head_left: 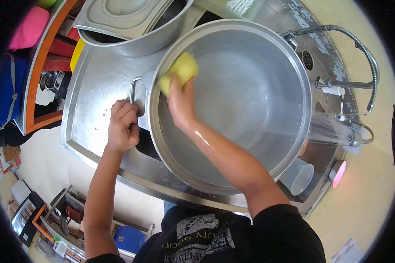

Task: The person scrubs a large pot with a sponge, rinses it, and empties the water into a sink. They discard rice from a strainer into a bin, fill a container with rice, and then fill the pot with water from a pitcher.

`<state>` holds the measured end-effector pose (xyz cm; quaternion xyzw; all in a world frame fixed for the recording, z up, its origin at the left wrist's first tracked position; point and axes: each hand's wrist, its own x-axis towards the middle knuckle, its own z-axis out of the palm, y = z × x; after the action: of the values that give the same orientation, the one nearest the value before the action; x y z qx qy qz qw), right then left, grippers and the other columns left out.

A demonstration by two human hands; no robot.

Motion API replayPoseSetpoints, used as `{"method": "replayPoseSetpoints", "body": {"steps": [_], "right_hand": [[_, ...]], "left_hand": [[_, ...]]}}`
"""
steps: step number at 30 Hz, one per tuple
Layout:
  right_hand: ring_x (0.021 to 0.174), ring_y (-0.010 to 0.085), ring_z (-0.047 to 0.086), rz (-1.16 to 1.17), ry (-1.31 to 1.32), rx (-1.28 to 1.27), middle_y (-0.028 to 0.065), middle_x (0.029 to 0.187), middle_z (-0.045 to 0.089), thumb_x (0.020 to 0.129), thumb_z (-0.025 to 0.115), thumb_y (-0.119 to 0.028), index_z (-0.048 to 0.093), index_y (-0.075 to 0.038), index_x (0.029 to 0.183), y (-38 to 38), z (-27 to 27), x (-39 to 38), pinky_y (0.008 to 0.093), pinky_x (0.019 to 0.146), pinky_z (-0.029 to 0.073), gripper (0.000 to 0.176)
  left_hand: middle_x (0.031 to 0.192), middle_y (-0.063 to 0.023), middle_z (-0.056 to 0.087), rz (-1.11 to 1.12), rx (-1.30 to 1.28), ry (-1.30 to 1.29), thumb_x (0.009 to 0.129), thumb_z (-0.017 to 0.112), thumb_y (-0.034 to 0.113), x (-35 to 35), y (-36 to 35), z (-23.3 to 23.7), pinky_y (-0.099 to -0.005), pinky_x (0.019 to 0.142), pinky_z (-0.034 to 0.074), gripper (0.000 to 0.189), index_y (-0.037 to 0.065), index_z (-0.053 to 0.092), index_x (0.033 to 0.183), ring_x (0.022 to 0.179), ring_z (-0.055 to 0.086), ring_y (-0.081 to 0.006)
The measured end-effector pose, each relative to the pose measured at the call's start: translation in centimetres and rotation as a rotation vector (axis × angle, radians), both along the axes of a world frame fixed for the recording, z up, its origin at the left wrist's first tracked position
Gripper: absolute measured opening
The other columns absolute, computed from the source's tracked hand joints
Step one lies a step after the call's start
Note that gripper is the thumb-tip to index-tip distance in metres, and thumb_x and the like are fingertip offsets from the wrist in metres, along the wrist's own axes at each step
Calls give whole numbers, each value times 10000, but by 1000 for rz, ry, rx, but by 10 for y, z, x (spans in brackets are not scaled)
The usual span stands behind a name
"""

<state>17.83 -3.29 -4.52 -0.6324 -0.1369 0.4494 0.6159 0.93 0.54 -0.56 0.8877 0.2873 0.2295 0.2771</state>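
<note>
Wide grey metal pot [237,87], bare inside with a dull sheen.
Left of its centre, the right hand [180,98], fingers bent, presses a yellow sponge [185,68] to the wall; the left hand [123,125] is curled at the handle [133,90].

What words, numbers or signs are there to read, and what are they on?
"GOOD", upside down on the black shirt.
"ITY", just before it; the start of that word is unclear.
Pale sheet at lower right: print too small to read.
No writing shows on the big pot or yellow sponge.
</note>
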Motion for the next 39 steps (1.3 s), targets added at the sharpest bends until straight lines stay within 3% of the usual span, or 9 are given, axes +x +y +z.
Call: {"method": "replayPoseSetpoints", "body": {"steps": [6, 11, 13, 21, 23, 28, 34, 36, 39], "right_hand": [[901, 354, 621, 1188, -301, -213, 194, 1012, 635, 814, 630, -277, 487, -52, 1209, -203, 9, 64, 424, 800, 487, 476], [1015, 329, 576, 1790, -416, -927, 197, 1116, 589, 849, 580, -289, 504, -46, 1191, -199, 11, 154, 407, 884, 450, 426], [1022, 360, 562, 1521, -310, -237, 226, 1129, 568, 886, 545, -288, 473, -43, 1204, -218, -42, 114, 427, 867, 449, 407], [787, 422, 617, 465, -1087, -467, 286, 896, 608, 926, 408, -169, 446, 83, 1098, 10, -116, 76, 498, 695, 486, 308], [544, 389, 607, 414, -1338, -412, 188, 625, 611, 910, 424, -152, 509, 2, 989, 21, -114, 154, 461, 479, 486, 193], [544, 275, 638, 544, -2000, -732, 148, 684, 603, 847, 514, -135, 497, -58, 875, -79, -44, 281, 401, 421, 502, 83], [695, 302, 656, 1297, -1528, -954, 164, 767, 642, 768, 590, -106, 603, 0, 829, -229, -11, 237, 393, 604, 520, 123], [790, 338, 640, 1605, -689, -1221, 181, 868, 660, 756, 610, -164, 628, 8, 889, -189, 16, 183, 436, 677, 504, 218], [1003, 351, 579, 1526, -229, -639, 224, 1055, 621, 869, 532, -350, 592, -28, 1085, -190, -26, 117, 439, 881, 434, 393]], "left_hand": [[776, -104, 533, 5, 13, -14, 507, 522, -72, 2, -1, 0, -380, 737, 397, 174, 25, 438, 625, 804, 491, -319], [770, -112, 527, 11, 6, -14, 490, 525, -33, 4, -2, 1, -384, 736, 383, 183, 27, 407, 617, 783, 481, -323], [769, -114, 525, 6, 1, -32, 490, 519, -38, 5, -1, 0, -384, 733, 383, 185, 25, 406, 621, 779, 480, -324], [766, -123, 516, 34, -1, -21, 481, 505, -50, 1, -3, -3, -377, 717, 388, 201, 24, 390, 628, 764, 475, -327], [766, -123, 518, 25, 0, -27, 481, 505, -51, 1, -1, 0, -373, 717, 387, 201, 25, 387, 625, 762, 474, -327], [756, -122, 524, 14, 18, -39, 479, 505, -46, 8, 0, 4, -386, 733, 386, 200, 33, 378, 612, 757, 473, -324], [764, -112, 515, 11, -12, -3, 504, 498, -29, 6, -2, 4, -365, 703, 369, 197, 36, 363, 631, 742, 449, -309], [764, -115, 515, 16, -2, -24, 503, 498, -34, 7, -2, 3, -359, 703, 370, 198, 38, 363, 629, 745, 453, -305], [760, -117, 513, 23, 6, -37, 498, 497, -36, 8, -1, 4, -357, 708, 370, 197, 32, 366, 627, 750, 457, -305]]}}
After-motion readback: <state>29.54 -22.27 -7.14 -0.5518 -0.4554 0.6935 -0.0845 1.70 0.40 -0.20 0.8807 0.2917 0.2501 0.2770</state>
